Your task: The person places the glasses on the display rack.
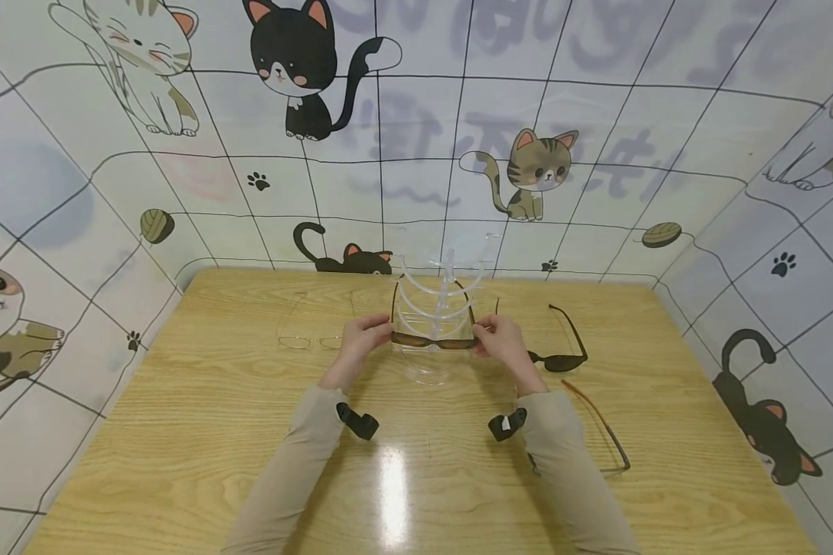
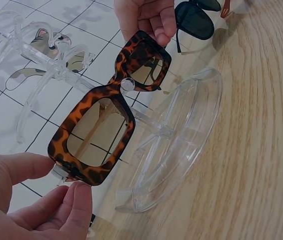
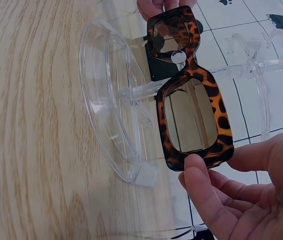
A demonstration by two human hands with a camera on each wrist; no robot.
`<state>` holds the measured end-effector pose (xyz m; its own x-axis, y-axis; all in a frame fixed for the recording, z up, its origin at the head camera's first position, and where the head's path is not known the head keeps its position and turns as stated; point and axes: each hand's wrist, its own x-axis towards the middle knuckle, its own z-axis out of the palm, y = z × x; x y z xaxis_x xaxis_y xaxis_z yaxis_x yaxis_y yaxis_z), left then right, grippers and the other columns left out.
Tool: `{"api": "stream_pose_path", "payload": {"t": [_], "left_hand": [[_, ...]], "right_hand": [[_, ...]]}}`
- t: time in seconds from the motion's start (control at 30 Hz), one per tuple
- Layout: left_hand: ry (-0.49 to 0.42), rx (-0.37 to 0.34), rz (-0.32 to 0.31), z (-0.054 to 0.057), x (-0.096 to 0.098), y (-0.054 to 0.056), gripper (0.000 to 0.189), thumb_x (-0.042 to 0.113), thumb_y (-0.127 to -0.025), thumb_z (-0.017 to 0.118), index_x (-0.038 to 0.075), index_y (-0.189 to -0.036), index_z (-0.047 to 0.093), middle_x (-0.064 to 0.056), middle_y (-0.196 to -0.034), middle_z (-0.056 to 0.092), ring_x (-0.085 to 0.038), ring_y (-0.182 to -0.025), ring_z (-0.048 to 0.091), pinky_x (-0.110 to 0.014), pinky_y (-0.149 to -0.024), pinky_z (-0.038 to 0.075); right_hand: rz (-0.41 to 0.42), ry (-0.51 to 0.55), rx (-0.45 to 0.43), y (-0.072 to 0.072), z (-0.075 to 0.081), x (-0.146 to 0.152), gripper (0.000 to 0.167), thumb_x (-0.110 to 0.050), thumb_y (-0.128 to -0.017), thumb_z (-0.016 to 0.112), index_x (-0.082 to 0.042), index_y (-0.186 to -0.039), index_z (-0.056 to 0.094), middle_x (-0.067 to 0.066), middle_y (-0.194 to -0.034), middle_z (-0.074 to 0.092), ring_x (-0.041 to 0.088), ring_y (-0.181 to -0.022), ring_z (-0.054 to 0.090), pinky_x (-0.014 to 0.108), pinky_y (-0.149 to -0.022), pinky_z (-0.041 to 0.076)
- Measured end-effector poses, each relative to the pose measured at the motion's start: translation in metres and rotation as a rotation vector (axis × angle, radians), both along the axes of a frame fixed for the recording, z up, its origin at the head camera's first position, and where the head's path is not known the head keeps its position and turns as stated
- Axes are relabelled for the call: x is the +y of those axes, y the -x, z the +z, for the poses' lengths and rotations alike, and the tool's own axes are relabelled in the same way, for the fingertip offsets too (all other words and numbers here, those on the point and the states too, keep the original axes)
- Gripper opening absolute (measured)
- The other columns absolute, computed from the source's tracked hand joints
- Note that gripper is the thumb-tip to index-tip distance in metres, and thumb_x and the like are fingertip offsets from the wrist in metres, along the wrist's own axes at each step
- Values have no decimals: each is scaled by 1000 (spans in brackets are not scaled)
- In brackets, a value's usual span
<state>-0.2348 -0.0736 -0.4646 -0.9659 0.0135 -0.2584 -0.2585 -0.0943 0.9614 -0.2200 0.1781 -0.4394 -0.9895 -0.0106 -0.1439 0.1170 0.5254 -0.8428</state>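
Head view: the glasses [image 1: 433, 342] are held at the front of the clear rack [image 1: 443, 293], low down, above the counter [image 1: 416, 509]. The long axis runs 9 to 3 o'clock, squarely across the pole; legs are pointed to 12, one on each side of it. The 9 o'clock end is pinched by the left grip [image 1: 364, 337], the 3 o'clock end by the right grip [image 1: 501, 339]; neither is nearer. The dark pair [image 1: 562, 362] is seen at 4 from the right grip.

Left wrist view: the axis is tilted 7 to 1; the 7 end is clamped between thumb and fingers. A round nub [image 2: 127, 84] is seen at the bridge; whether weight is borne there cannot be told. The move is judged to turn on this bridge-to-nub alignment.

Right wrist view: the near end is pinched at 5; the base [image 3: 94, 85] is placed toward 9.
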Motion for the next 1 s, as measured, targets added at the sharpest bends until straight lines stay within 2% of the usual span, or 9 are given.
{"api": "stream_pose_path", "payload": {"t": [0.27, 0.57, 0.83, 1.0], "left_hand": [[8, 6, 4, 3, -4, -6, 35, 2, -90, 59, -9, -123, 56, -24, -124, 55, -18, -92, 62, -30, -86, 52], [26, 33, -8, 8, -17, -13, 38, 4, -92, 58, -10, -127, 52, -25, -125, 54, -34, -109, 57, -29, -88, 51], [64, 69, -18, 13, -37, -22, 40, 6, -93, 57, -10, -129, 49, -25, -129, 51, -36, -113, 55, -34, -93, 49], [99, 105, -26, 15, -49, -30, 39, 7, -93, 57, -9, -128, 50, -25, -127, 52, -38, -112, 54, -32, -91, 50]], "right_hand": [[2, 14, -15, -4, 2, 2, 26, -14, -97, 50, 6, -112, 57, 21, -90, 64, 36, -79, 66, 42, -71, 57], [10, -7, 41, -12, 8, 4, 28, -12, -96, 50, 9, -114, 57, 24, -89, 65, 37, -78, 66, 44, -69, 57], [-18, 26, 104, -22, 9, 7, 29, -11, -96, 51, 10, -114, 56, 28, -95, 62, 38, -79, 66, 44, -69, 57], [-15, 40, 153, -29, 10, 6, 25, -9, -95, 53, 10, -109, 58, 28, -92, 63, 41, -78, 65, 44, -66, 57]]}}
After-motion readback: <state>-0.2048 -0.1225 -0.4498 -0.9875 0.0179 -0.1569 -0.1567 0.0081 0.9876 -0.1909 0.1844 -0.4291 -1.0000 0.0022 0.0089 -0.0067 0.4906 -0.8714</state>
